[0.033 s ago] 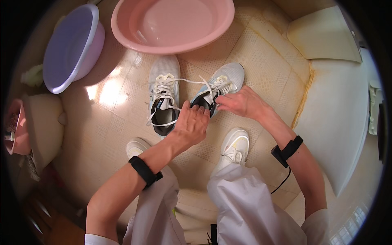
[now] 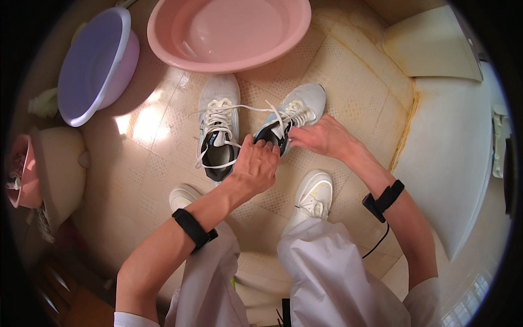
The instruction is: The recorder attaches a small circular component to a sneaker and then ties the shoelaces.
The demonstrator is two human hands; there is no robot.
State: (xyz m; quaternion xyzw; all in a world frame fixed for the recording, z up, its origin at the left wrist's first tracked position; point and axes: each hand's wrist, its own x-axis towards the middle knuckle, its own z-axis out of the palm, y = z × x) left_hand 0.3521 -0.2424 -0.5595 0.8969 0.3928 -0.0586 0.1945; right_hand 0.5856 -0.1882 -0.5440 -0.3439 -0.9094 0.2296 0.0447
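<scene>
Two grey-white sneakers with white laces sit on the floor, toes pointing away from me. The right sneaker (image 2: 309, 99) is angled to the right. My left hand (image 2: 256, 166) has its fingers curled over the collar near the heel of that sneaker, hiding the heel. On the opposite side of the opening, my right hand (image 2: 324, 137) is closed in a pinch at the collar's edge. The left sneaker (image 2: 219, 90) stands beside it, untouched, its dark-lined opening facing me. A loose lace (image 2: 251, 107) stretches between the two sneakers, and another loop lies across the left one's opening.
A pink basin (image 2: 229, 62) stands just beyond the sneakers. At far left a purple basin (image 2: 117, 71) leans on its side. My white shoes (image 2: 316, 196) are close in front. A white curved panel (image 2: 452, 136) borders the right, and a beige container (image 2: 62, 169) stands at left.
</scene>
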